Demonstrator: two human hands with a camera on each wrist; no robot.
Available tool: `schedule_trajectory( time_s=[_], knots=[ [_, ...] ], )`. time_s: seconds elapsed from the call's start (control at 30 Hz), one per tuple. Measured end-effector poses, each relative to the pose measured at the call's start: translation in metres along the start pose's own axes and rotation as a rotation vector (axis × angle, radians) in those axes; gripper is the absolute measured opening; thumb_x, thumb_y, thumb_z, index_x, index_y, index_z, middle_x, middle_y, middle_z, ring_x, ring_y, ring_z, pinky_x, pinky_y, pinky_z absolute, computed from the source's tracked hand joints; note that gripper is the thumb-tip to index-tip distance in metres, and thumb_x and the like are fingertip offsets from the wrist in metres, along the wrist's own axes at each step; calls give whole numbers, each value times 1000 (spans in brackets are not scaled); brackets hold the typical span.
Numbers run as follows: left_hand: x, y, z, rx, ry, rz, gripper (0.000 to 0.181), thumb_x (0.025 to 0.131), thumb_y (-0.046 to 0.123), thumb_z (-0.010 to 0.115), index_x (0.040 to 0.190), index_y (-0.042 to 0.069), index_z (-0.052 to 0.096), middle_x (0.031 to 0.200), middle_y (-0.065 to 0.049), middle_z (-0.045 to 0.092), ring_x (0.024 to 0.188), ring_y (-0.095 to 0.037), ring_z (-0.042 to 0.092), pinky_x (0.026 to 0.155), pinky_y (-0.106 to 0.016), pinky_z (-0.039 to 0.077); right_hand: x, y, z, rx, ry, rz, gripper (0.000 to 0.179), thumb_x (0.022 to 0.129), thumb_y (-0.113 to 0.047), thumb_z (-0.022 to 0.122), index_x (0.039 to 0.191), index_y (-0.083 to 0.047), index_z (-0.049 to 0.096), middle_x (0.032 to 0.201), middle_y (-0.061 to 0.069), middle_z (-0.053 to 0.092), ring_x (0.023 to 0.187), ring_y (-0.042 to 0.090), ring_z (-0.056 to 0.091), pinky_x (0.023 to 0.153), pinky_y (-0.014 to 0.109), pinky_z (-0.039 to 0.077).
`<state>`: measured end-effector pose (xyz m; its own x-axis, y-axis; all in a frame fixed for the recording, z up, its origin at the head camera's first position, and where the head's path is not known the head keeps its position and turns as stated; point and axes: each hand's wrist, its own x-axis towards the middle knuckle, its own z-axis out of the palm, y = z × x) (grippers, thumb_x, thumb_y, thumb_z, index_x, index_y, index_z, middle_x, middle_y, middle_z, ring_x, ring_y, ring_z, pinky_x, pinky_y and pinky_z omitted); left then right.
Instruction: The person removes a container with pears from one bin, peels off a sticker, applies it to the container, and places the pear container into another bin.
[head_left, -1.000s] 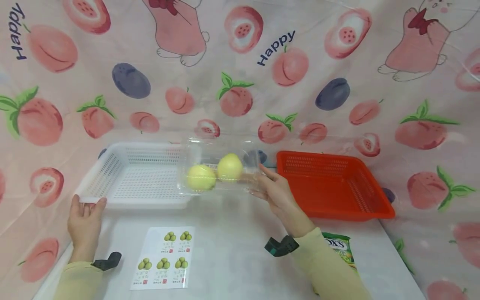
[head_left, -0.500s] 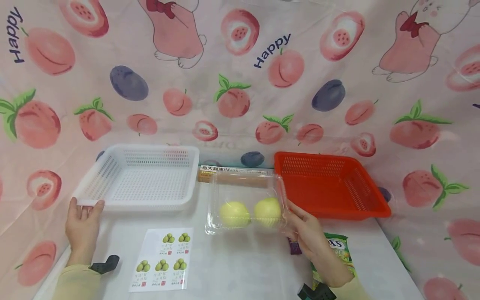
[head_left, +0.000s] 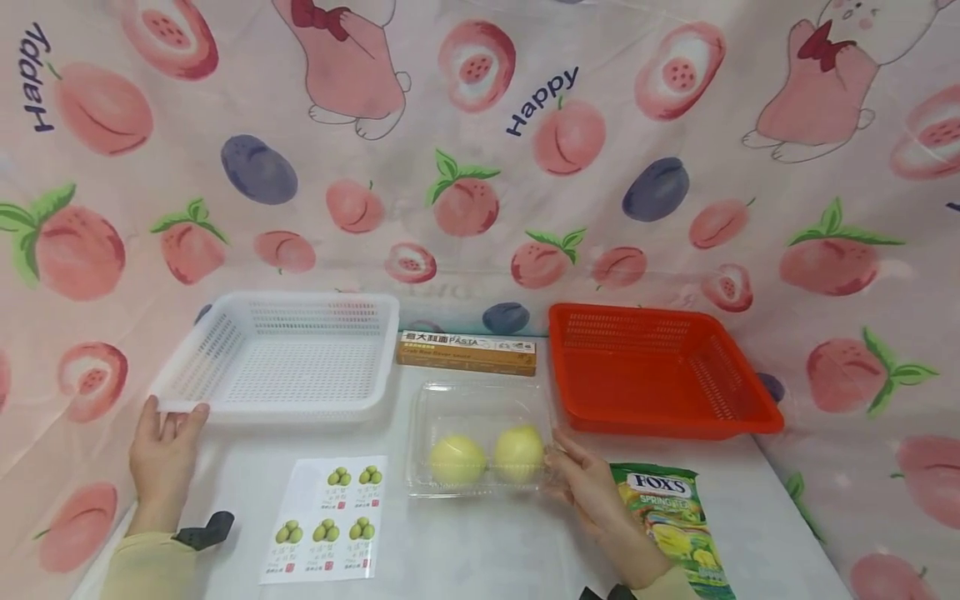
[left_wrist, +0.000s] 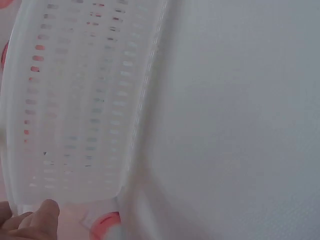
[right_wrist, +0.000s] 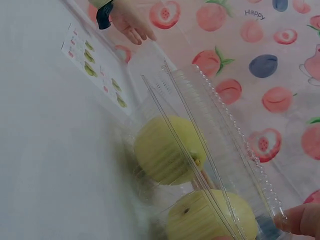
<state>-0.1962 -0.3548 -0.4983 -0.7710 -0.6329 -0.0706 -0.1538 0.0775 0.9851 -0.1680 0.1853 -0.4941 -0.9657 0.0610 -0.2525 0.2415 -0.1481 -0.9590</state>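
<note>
My left hand (head_left: 162,458) grips the front left corner of the white plastic basket (head_left: 296,410), its fingertips at the rim. The left wrist view shows the fingers (left_wrist: 45,216) beside that basket's slotted wall. With thumb and fingers my right hand (head_left: 588,483) holds the right side of a clear plastic clamshell box (head_left: 480,404). Two round yellow-green fruits, one on the left (head_left: 458,459) and one on the right (head_left: 519,454), lie inside it. The right wrist view has the thumb (right_wrist: 300,220) on the clear edge, the fruits (right_wrist: 170,150) seen through the plastic.
A red plastic basket (head_left: 637,387) stands at the back right. Between the baskets lies a pasta box (head_left: 467,353). A sheet of fruit stickers (head_left: 324,521) lies at front left, and a green FOX'S candy bag (head_left: 671,525) is beside my right forearm.
My right hand has carried the clear box from beside the white basket rightward and down toward the front, uncovering the pasta box. My left hand has stayed at the white basket's corner.
</note>
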Motion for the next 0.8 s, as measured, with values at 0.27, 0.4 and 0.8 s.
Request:
schedule_trajectory(
  time_s=[0.27,0.4,0.8],
  knots=[
    [-6,5,-14,154,-104,28,89,96,39,61,158,27,-2,162,0,-3,144,-25,18,107,-22,24,10,8,1,-2,0,-15,55,94,-3,59,146,2,42,137,30,47,98,24,64,77,41,56],
    [-15,10,-17,161,-86,-14,95,95,39,62,157,20,-7,162,-7,-5,144,-28,20,111,-30,24,13,9,3,-22,-7,-23,56,95,-6,59,147,0,40,138,28,48,105,27,62,80,42,56],
    [-53,4,-18,414,-246,24,93,94,51,58,153,-6,13,148,-29,35,133,-41,37,97,-20,42,15,6,1,-61,-67,-23,59,97,-12,60,150,-2,36,142,29,42,118,35,55,84,43,54]
  ],
)
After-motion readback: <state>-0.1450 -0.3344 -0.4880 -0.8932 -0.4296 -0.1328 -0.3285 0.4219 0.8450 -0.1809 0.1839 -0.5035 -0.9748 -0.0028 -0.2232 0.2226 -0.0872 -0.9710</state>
